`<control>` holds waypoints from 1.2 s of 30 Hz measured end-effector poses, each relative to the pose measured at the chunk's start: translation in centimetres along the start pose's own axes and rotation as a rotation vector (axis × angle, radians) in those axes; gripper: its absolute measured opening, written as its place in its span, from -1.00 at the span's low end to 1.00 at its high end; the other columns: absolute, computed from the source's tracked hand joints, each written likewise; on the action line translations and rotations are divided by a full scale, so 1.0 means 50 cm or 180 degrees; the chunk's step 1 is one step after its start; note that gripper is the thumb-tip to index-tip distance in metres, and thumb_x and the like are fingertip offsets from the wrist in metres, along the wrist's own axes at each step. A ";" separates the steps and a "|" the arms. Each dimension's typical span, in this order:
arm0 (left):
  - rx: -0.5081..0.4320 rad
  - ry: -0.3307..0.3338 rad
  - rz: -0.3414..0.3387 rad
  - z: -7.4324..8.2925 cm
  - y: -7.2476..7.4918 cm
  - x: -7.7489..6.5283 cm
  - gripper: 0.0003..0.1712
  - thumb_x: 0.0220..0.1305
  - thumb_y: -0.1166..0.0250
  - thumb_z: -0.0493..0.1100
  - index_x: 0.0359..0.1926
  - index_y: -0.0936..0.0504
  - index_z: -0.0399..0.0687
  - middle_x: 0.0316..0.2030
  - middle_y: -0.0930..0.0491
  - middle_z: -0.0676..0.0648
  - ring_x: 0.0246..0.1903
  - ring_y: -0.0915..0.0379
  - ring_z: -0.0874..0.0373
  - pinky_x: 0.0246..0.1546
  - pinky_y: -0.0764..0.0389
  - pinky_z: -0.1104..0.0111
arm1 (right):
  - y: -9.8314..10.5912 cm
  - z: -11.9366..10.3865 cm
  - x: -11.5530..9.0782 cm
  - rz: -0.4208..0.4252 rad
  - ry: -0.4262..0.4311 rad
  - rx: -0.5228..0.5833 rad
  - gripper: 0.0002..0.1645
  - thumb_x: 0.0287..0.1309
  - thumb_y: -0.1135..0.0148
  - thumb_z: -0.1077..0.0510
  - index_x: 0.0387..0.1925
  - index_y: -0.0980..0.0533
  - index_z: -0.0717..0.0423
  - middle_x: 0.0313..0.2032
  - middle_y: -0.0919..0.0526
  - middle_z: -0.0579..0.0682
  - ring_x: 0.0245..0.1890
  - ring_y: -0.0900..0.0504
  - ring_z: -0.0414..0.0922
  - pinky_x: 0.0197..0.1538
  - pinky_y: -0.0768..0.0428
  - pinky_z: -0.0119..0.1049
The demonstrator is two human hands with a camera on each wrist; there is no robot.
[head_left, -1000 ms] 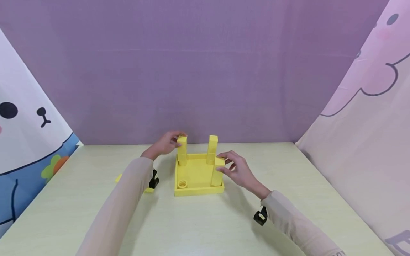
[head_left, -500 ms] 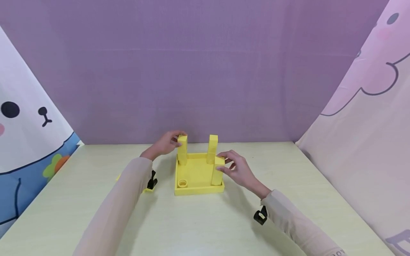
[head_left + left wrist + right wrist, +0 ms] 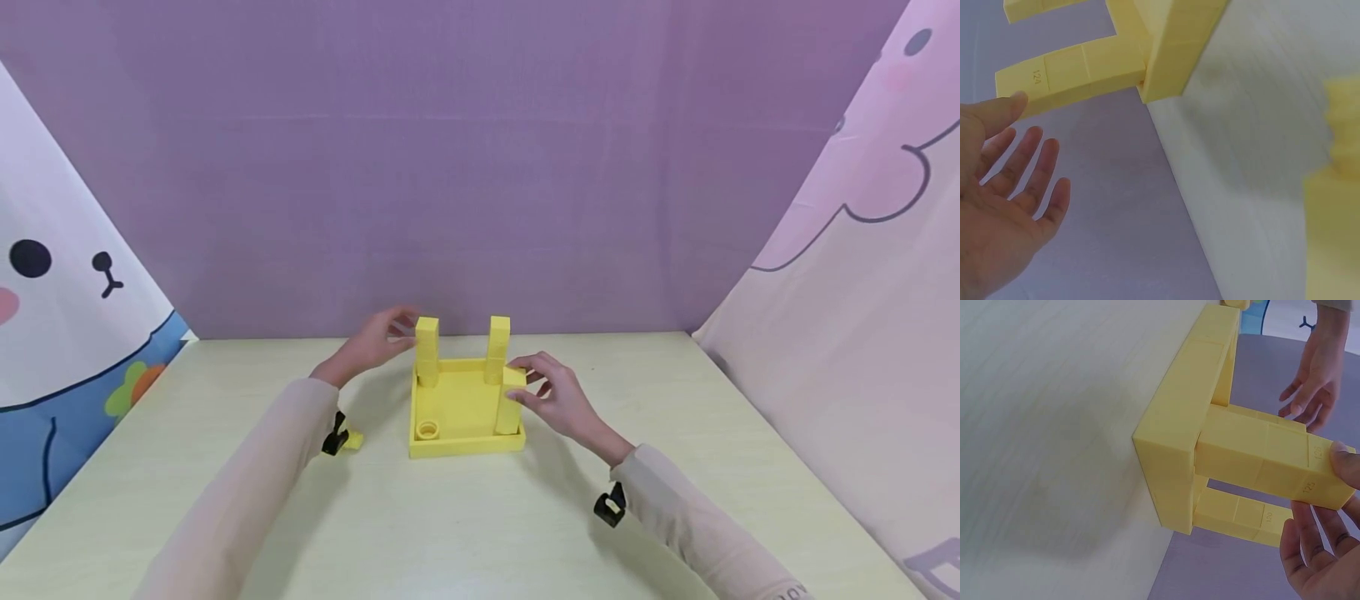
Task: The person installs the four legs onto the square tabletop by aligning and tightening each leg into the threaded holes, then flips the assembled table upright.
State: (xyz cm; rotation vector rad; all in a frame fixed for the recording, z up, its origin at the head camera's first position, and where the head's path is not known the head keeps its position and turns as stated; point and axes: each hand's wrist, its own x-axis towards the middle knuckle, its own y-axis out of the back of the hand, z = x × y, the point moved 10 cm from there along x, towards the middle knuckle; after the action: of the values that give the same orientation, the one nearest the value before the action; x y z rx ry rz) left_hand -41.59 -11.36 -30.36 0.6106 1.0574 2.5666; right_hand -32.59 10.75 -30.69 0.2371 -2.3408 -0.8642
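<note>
A yellow square tray point(image 3: 467, 448) lies on the table with three yellow square posts standing in its corners. My right hand point(image 3: 561, 404) pinches the top of the front right post point(image 3: 509, 410) between thumb and fingers. Beside the back left post point(image 3: 427, 352) is my left hand point(image 3: 371, 343), its fingers spread and loose; in the left wrist view its thumb point(image 3: 1007, 112) overlaps the post's top end. The back right post point(image 3: 497, 348) stands untouched. A round ring-shaped socket point(image 3: 427, 430) shows in the front left corner.
A loose yellow piece point(image 3: 354, 440) lies left of the tray, partly behind the left wrist's black strap mount point(image 3: 334, 435). In the left wrist view, a yellow block with a ridged, screw-like end point(image 3: 1338, 231) shows at lower right. A purple backdrop point(image 3: 480, 183) rises behind the table.
My left hand has let go of the back left post and moved a little to the left, its fingers spreading. The loose yellow piece shows more. My right hand has stayed on its post.
</note>
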 end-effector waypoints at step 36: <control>0.0692 -0.0266 -0.0428 -0.079 0.032 -0.174 -0.59 0.05 -0.36 -0.17 -0.04 -0.51 -0.13 -0.15 -0.58 -0.07 -0.18 -0.52 0.02 -0.12 -0.53 0.17 | 0.001 -0.003 0.000 -0.0018 -0.0013 0.0023 -0.59 -0.03 -0.35 0.20 -0.07 -0.50 0.11 -0.20 -0.56 0.03 -0.27 -0.56 -0.07 -0.38 -0.56 -0.31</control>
State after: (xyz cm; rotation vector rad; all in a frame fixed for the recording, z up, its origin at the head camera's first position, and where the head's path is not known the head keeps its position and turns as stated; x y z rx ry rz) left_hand -36.16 -18.49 -34.06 0.6688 1.3121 2.3094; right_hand -32.51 10.73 -30.59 0.2454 -2.3484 -0.8598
